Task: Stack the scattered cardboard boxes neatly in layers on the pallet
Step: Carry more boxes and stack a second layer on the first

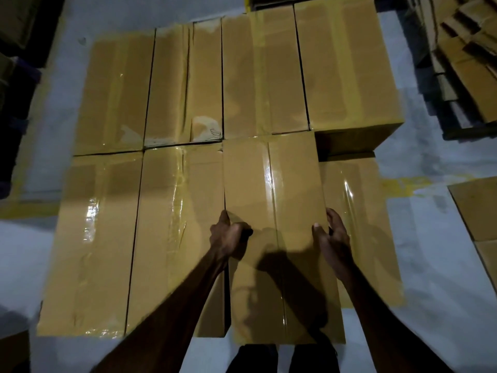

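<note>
Carton [271,200] is being gripped at both long sides: left hand [228,238] is curled over its left edge, right hand [333,232] is clamped on its right edge, thumb on top. It is being seated in the near row, third slot from the left, tight against the neighbour box [177,238] on the left and butted to the far row [263,76]. To its right, a lower box [357,211] is showing one layer down, so that corner slot is still to be filled. The pallet itself is hidden under the stack.

Judgement: the far end is already looking flush with the far row. The left seam should be closed fully before fingers are pulled out, or they are being pinched. The near face should be lined up with the row's front edge.
</note>
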